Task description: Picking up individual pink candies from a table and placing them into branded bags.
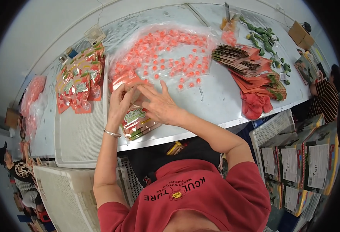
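Observation:
My left hand is closed, its fingertips pinching at the upper part of a printed candy pouch near the table's front edge. My right hand reaches over the same pouch, fingers stretched and thumb apart, its fingertips close to my left fingers. Both hands partly hide the pouch's top. Just beyond them lies an orange-red pouch surface; whether it belongs to the same pouch I cannot tell. Past that spreads a heap of small clear packets with round red pieces on a plastic sheet.
Filled pouches pile up on a white mesh tray at left. Flat pouches are stacked at right beside a red cloth. Green toy-like pieces lie farther back. Printed boxes stand below; another person is at far right.

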Demonstrator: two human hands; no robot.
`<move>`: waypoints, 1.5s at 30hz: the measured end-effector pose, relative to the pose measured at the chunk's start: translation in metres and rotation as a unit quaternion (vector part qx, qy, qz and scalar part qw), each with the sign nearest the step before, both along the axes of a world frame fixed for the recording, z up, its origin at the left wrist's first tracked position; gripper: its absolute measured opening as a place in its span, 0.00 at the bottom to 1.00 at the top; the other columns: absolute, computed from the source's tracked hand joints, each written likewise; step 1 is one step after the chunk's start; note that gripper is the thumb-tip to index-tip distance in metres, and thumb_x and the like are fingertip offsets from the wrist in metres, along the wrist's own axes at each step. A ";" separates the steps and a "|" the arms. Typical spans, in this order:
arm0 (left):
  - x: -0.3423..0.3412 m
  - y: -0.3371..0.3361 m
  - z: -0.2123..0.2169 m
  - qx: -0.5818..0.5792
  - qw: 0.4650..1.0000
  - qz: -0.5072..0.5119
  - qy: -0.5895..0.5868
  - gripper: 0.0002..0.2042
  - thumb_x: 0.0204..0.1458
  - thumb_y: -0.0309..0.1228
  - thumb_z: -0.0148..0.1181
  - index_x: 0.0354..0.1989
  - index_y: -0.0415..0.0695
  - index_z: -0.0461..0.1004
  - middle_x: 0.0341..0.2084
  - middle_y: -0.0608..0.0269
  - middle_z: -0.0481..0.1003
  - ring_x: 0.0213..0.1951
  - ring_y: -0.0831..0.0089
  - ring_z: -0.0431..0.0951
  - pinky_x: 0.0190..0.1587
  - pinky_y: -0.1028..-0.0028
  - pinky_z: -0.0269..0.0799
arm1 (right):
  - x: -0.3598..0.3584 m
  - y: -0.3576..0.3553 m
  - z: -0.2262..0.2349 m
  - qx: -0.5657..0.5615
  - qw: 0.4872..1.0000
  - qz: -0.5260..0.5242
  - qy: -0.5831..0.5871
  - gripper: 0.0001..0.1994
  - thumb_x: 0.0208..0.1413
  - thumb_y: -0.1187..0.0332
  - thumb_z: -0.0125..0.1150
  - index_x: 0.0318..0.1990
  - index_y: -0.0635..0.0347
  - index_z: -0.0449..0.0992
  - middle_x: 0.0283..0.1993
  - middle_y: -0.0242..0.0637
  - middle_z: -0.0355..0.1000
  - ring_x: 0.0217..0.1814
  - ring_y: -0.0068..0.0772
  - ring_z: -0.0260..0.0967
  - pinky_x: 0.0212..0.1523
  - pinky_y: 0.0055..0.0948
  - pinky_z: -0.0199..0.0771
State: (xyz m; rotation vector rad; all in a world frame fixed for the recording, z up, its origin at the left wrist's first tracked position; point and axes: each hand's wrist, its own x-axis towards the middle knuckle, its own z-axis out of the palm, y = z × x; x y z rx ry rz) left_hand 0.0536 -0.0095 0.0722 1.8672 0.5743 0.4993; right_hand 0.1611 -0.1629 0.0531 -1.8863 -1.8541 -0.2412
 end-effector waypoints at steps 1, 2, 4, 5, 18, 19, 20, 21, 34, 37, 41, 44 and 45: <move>-0.002 0.002 -0.006 0.002 1.000 0.002 -0.001 0.09 0.53 0.27 0.52 0.22 0.40 0.63 0.16 0.72 0.63 0.21 0.85 0.62 0.21 0.78 0.58 | -0.002 -0.003 0.002 -0.022 0.998 0.027 0.048 0.10 0.47 0.69 0.61 0.38 0.61 0.75 0.60 0.41 0.56 0.66 0.37 0.50 0.57 0.65 0.46; -0.005 0.008 -0.016 0.073 0.996 0.009 -0.042 0.09 0.52 0.27 0.53 0.23 0.39 0.63 0.15 0.70 0.62 0.20 0.84 0.62 0.21 0.78 0.58 | -0.003 -0.003 0.003 -0.044 0.993 0.057 0.096 0.10 0.48 0.69 0.61 0.38 0.62 0.75 0.59 0.43 0.58 0.66 0.38 0.51 0.60 0.63 0.45; -0.010 0.010 -0.025 0.142 0.986 0.010 -0.084 0.08 0.52 0.26 0.53 0.24 0.38 0.63 0.14 0.69 0.61 0.19 0.82 0.62 0.21 0.78 0.58 | 0.024 -0.005 -0.005 -0.050 0.898 0.107 0.424 0.11 0.48 0.66 0.62 0.38 0.62 0.75 0.57 0.44 0.61 0.64 0.40 0.53 0.60 0.57 0.49; -0.015 0.001 -0.022 0.186 0.980 0.033 -0.063 0.08 0.52 0.26 0.53 0.24 0.37 0.63 0.14 0.66 0.62 0.18 0.79 0.62 0.21 0.76 0.58 | 0.046 -0.005 -0.011 -0.049 0.696 0.143 0.702 0.12 0.48 0.64 0.62 0.38 0.62 0.74 0.55 0.45 0.63 0.62 0.42 0.56 0.60 0.51 0.53; -0.031 -0.028 -0.048 0.217 0.971 0.102 -0.009 0.08 0.50 0.25 0.51 0.23 0.37 0.61 0.15 0.59 0.64 0.20 0.70 0.64 0.25 0.70 0.63 | 0.110 -0.039 -0.148 0.099 0.962 -0.218 0.129 0.15 0.56 0.60 0.52 0.46 0.58 0.74 0.52 0.39 0.67 0.59 0.44 0.60 0.60 0.41 0.53; -0.031 -0.031 -0.046 0.213 0.972 0.098 -0.005 0.08 0.50 0.25 0.51 0.23 0.37 0.61 0.15 0.59 0.64 0.20 0.70 0.64 0.25 0.70 0.63 | 0.121 -0.046 -0.153 0.149 0.947 -0.194 0.209 0.16 0.58 0.59 0.50 0.47 0.58 0.73 0.52 0.38 0.69 0.59 0.42 0.61 0.60 0.39 0.54; -0.031 -0.032 -0.044 0.216 0.971 0.107 -0.009 0.07 0.51 0.26 0.50 0.24 0.37 0.62 0.16 0.60 0.63 0.21 0.73 0.63 0.25 0.72 0.62 | 0.134 -0.056 -0.146 0.144 0.947 -0.196 0.211 0.16 0.58 0.59 0.50 0.47 0.58 0.73 0.52 0.38 0.69 0.59 0.42 0.61 0.60 0.39 0.54; -0.032 -0.031 -0.044 0.220 0.968 0.119 -0.014 0.08 0.52 0.27 0.49 0.25 0.36 0.63 0.16 0.62 0.63 0.22 0.76 0.62 0.25 0.73 0.62 | 0.149 -0.064 -0.129 0.161 0.886 -0.188 0.393 0.17 0.59 0.58 0.48 0.49 0.59 0.72 0.52 0.37 0.69 0.59 0.38 0.61 0.60 0.36 0.54; -0.020 -0.025 -0.033 0.265 0.958 0.100 -0.051 0.05 0.49 0.24 0.48 0.24 0.36 0.63 0.16 0.57 0.63 0.21 0.70 0.64 0.27 0.72 0.62 | 0.075 -0.037 -0.124 0.049 0.969 -0.236 -0.060 0.19 0.48 0.56 0.60 0.47 0.49 0.72 0.50 0.39 0.69 0.55 0.40 0.62 0.53 0.33 0.62; -0.009 -0.025 -0.006 0.158 0.982 0.088 -0.062 0.08 0.52 0.26 0.48 0.24 0.37 0.64 0.15 0.63 0.63 0.21 0.77 0.64 0.26 0.75 0.61 | 0.093 -0.026 -0.147 -0.054 0.980 -0.192 0.011 0.13 0.44 0.59 0.64 0.36 0.52 0.75 0.45 0.35 0.71 0.45 0.38 0.67 0.39 0.31 0.68; 0.021 -0.030 0.017 -0.204 0.947 0.042 -0.244 0.07 0.54 0.28 0.49 0.23 0.44 0.64 0.19 0.75 0.62 0.23 0.86 0.61 0.25 0.81 0.57 | 0.136 -0.028 -0.159 0.078 0.971 -0.223 0.043 0.08 0.47 0.63 0.62 0.27 0.57 0.73 0.33 0.29 0.72 0.29 0.29 0.67 0.25 0.28 0.65; 0.039 -0.028 0.009 -0.180 0.955 0.012 -0.234 0.06 0.53 0.29 0.49 0.24 0.45 0.65 0.20 0.75 0.62 0.25 0.87 0.60 0.27 0.83 0.59 | 0.152 -0.023 -0.121 0.255 0.774 -0.263 0.517 0.06 0.51 0.66 0.57 0.26 0.58 0.72 0.21 0.24 0.63 0.18 0.19 0.59 0.18 0.19 0.57; 0.039 -0.024 0.004 -0.155 0.961 0.004 -0.229 0.06 0.53 0.29 0.50 0.24 0.45 0.65 0.20 0.75 0.62 0.25 0.86 0.61 0.28 0.82 0.60 | 0.142 -0.018 -0.072 0.258 0.686 -0.228 0.641 0.06 0.51 0.66 0.57 0.27 0.58 0.72 0.19 0.23 0.60 0.18 0.16 0.57 0.18 0.16 0.55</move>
